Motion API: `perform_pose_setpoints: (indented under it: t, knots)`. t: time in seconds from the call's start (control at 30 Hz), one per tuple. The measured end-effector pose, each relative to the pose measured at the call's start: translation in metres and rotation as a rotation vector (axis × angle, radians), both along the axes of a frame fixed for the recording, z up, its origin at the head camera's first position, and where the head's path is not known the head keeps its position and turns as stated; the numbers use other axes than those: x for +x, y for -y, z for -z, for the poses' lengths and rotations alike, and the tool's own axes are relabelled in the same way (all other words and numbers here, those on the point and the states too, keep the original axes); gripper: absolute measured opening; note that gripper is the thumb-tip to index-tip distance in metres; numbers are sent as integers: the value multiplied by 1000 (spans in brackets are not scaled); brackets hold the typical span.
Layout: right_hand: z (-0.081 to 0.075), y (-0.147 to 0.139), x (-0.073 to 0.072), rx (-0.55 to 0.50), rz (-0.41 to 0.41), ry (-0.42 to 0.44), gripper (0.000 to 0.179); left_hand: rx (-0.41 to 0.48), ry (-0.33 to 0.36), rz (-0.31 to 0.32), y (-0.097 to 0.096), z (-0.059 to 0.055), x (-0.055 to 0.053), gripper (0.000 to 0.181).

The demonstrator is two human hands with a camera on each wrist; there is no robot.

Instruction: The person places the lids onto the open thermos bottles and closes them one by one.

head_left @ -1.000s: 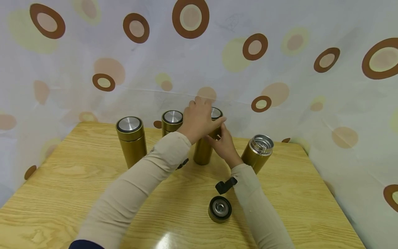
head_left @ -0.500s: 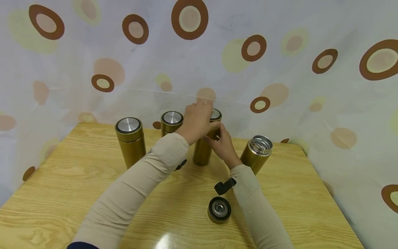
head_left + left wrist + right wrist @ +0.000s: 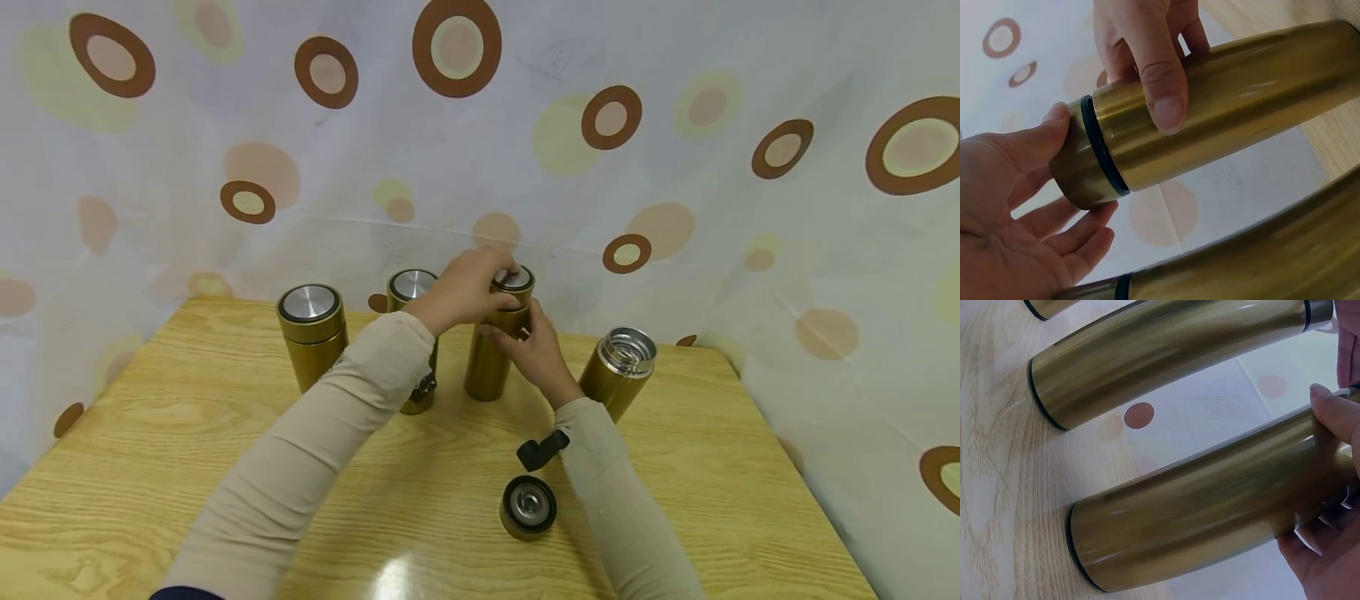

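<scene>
Left hand (image 3: pixel 468 287) has swung back, fingers loosely pinching the lid (image 3: pixel 1082 167); right hand (image 3: pixel 537 352) has fingers wrapped round the bottle (image 3: pixel 487 367), upright, second from right on the worktop (image 3: pixel 112 467). Lid still seated: probably mid-twist.

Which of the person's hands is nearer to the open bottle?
Right. In the head view, the right hand grips the lidded bottle left of the open bottle; the left hand is farther away, holding that lidded bottle's lid.

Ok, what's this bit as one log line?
right fingers: grip bottle; left fingers: hold its lid; open bottle: rightmost; loose lid: on table
</scene>
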State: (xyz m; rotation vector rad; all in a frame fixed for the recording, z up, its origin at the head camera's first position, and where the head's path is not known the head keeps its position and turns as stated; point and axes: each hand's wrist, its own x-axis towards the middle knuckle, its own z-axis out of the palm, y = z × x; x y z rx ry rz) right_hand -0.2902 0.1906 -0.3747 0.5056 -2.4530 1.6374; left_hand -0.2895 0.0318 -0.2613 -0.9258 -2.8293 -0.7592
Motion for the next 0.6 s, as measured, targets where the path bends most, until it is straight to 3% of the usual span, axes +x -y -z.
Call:
perform_pose_setpoints:
  t: [0.17,0.33,0.43,0.53,0.6]
  knots:
    - [0,0,0,-1,4,6,66,15,61,39,3,0,-2,49]
    - [0,1,0,-7,-9,5,67,-1,69,47,5,1,-3,49]
    - [0,1,1,0,-11,11,67,-58,62,44,3,-1,-1,52]
    - [0,0,1,11,-13,10,63,-133,21,-10,-2,-2,3,57]
    - [0,1,0,17,-14,9,60,-170,-31,-82,-8,-2,6,59]
